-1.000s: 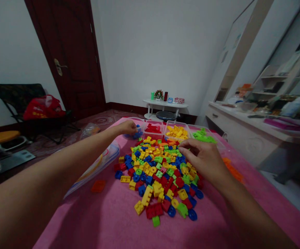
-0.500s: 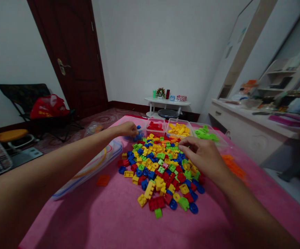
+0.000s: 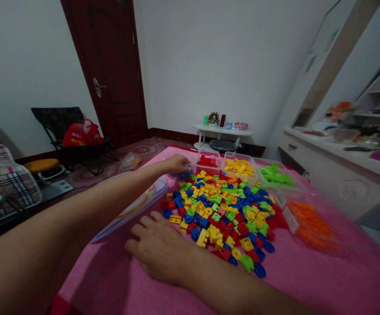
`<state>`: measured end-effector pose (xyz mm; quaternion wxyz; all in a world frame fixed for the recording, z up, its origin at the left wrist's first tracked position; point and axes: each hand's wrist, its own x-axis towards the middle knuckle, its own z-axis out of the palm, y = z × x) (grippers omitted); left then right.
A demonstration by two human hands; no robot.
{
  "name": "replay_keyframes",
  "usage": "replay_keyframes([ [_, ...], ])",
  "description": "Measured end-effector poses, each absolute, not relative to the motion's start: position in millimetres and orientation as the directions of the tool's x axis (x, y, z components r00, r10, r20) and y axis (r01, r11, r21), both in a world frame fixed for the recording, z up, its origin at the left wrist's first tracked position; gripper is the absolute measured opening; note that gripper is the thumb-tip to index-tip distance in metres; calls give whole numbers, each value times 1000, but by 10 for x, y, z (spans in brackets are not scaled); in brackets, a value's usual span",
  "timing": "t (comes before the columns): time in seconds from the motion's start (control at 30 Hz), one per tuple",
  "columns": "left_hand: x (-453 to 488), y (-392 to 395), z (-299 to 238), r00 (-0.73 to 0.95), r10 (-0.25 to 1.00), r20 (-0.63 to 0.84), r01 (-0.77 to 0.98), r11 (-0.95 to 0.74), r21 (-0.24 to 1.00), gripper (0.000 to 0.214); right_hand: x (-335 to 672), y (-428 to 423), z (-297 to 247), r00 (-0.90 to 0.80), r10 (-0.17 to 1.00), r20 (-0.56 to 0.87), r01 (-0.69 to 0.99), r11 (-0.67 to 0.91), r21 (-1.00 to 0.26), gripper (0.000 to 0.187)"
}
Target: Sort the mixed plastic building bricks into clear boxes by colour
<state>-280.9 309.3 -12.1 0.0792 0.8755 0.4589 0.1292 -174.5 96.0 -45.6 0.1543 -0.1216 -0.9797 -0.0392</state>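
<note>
My left hand reaches over the clear bin of blue bricks at the back left. Its fingers are bent and pressed together; what they hold, if anything, is hidden. My right hand lies palm down low over the pink cloth, left of the brick pile, with its fingers bent but spread apart. Whatever lies beneath that palm is covered. The large pile of mixed toy building bricks, in red, yellow, blue and green, spreads across the middle of the table.
Behind the pile stand clear bins of red bricks, yellow bricks and green bricks. A bin of orange bricks is at the right. A clear plastic bag lies along the left edge of the pink-covered table.
My right hand has moved from the pile's back right to the front left, over where an orange piece lay. The left hand stays at the blue bin. The view has turned left.
</note>
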Motion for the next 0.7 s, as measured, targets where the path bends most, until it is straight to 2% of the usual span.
replay_keyframes([
  [0.07,-2782,3105,-137,534,825,183,789,-564,243,29,-1836,1010,-547,-926,241,292,277,957,88,16],
  [0.17,-2751,3090,-133,526,823,215,793,-565,225,28,-1858,1106,-607,-902,328,279,369,923,108,19],
  [0.33,-2677,2991,-51,425,839,341,798,-525,296,30,-1688,1331,-528,-856,469,219,508,842,180,22],
  [0.47,-2491,2894,-42,348,826,444,707,-542,454,30,-1412,1502,-405,-774,597,209,631,755,178,25],
  [0.6,-2185,2813,-174,285,841,461,500,-540,677,30,-1031,1588,-266,-666,689,285,737,668,106,24],
  [0.7,-1952,2758,-295,265,851,454,320,-522,791,28,-699,1650,-246,-576,759,303,809,582,80,26],
])
